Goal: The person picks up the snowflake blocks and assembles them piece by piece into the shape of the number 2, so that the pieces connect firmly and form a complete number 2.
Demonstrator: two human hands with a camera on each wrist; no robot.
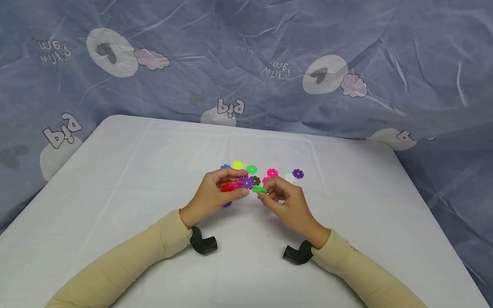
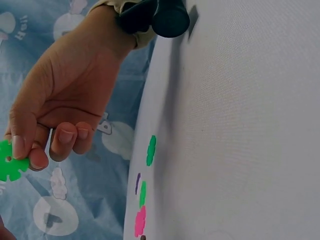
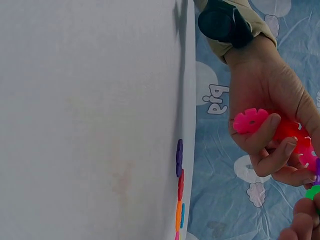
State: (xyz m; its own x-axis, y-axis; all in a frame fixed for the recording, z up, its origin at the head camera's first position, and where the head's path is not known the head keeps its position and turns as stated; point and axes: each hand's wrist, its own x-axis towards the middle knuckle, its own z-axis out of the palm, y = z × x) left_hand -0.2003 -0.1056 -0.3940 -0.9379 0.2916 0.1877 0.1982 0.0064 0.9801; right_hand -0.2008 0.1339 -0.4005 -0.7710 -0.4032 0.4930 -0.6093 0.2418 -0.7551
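Observation:
My left hand (image 1: pixel 212 188) grips a cluster of joined snowflake discs, with a red disc (image 1: pixel 225 188) and a purple disc (image 1: pixel 246 183) showing in the head view. In the right wrist view its fingers curl round this cluster, where a pink disc (image 3: pixel 250 121) and a red one (image 3: pixel 291 131) appear. My right hand (image 1: pixel 286 201) pinches a green notched disc (image 1: pixel 258 189) between thumb and index finger, close beside the purple disc. The left wrist view shows this green disc (image 2: pixel 11 167) at the fingertips, the other fingers loosely bent.
Loose discs lie on the white table (image 1: pixel 154 171) behind the hands: yellow (image 1: pixel 237 165), green (image 1: pixel 252 169), pink (image 1: pixel 272 173), white (image 1: pixel 289 177) and purple (image 1: pixel 298 173). A brown disc (image 1: pixel 256 180) shows between the hands. A patterned blue cloth (image 1: pixel 246 64) hangs beyond the table.

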